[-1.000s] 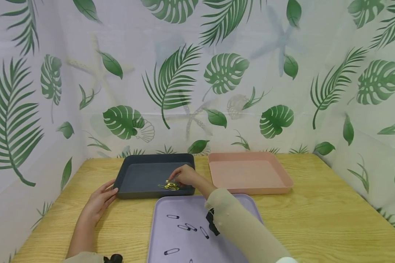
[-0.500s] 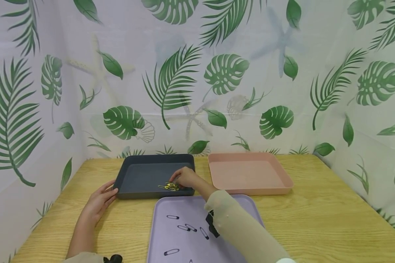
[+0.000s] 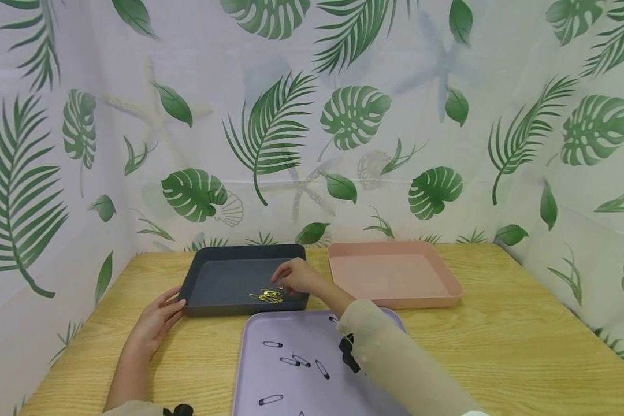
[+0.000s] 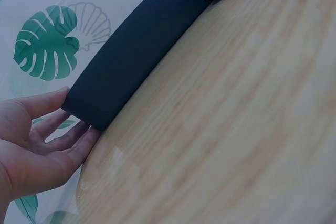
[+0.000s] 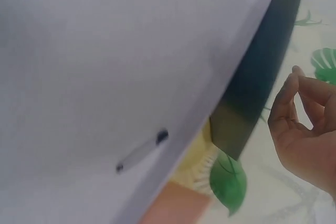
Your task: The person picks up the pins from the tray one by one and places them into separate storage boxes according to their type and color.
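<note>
My left hand (image 3: 156,321) holds the near left corner of a dark grey tray (image 3: 218,309). In the left wrist view its thumb lies at the tray's top edge and the other fingers at the lower end of the wall. A small heap of gold safety pins (image 3: 268,296) lies in that tray, toward its near right. Just above and right of the heap hovers my right hand (image 3: 303,277), fingers bent loosely; the right wrist view shows nothing between its fingertips. Several black safety pins (image 3: 271,400) are spread over a lavender tray (image 3: 255,329) in front.
A pink tray (image 3: 395,302) stands to the right of the dark one, both at the back of the wooden table (image 3: 499,346). Behind them hangs a leaf-patterned cloth (image 3: 301,115). My right sleeve (image 3: 395,352) crosses over the lavender tray and hides part of it.
My right hand has drawn up and to the right, away from the gold safety pins it was touching. Another black safety pin now shows beside the sleeve. The left hand stays put.
</note>
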Demonstrator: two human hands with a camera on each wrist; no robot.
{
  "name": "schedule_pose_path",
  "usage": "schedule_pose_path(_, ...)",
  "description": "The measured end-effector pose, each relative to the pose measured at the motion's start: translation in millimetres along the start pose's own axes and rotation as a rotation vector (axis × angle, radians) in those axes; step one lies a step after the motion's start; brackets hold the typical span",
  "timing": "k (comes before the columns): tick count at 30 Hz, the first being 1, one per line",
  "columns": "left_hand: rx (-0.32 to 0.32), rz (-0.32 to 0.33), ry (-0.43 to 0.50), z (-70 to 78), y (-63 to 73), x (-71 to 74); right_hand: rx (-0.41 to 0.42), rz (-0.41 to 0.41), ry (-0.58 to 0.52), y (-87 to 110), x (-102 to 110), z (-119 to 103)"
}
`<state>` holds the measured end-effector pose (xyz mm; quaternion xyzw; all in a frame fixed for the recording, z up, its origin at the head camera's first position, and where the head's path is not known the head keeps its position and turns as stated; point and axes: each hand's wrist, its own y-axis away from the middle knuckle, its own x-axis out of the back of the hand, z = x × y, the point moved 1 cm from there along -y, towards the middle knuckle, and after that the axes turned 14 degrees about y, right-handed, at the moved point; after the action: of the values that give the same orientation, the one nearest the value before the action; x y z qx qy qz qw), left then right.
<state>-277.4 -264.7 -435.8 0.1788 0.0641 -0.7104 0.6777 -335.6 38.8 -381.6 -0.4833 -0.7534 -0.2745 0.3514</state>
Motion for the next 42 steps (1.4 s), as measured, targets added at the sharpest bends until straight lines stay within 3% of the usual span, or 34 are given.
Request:
schedule_pose_path(5,0.001,-0.001,0.015,1.3,1.4,-0.6,0.039,-0.011,-0.042,14.7,17.6,3.8)
schedule_pose_path(9,-0.005,0.001,0.004,1.9,1.5,-1.1,0.069,0.011,0.019,34.3,33.8,8.1)
schedule_pose_path(17,-0.014,0.028,-0.089,3.8,0.9,-2.6,0.136,0.134,0.123,71.2,61.1,34.2)
schedule_pose_path(24,-0.142,0.117,-0.249,15.8,3.2,-6.6,0.116,0.217,0.166,105.2,84.7,73.5)
schedule_pose_path(30,-0.251,0.169,-0.409,27.9,5.8,-23.6,0.148,0.349,0.287,128.3,106.4,112.7)
schedule_pose_path(32,-0.287,0.171,-0.436,31.5,6.2,-29.4,0.132,0.393,0.323,134.0,113.3,124.1)
schedule_pose_path(37,-0.371,0.158,-0.458,37.7,9.1,-44.4,-0.015,0.457,0.382,149.9,127.2,146.6)
schedule_pose_path(42,-0.458,0.081,-0.531,41.5,14.0,-63.2,-0.122,0.493,0.394,167.6,137.7,171.1)
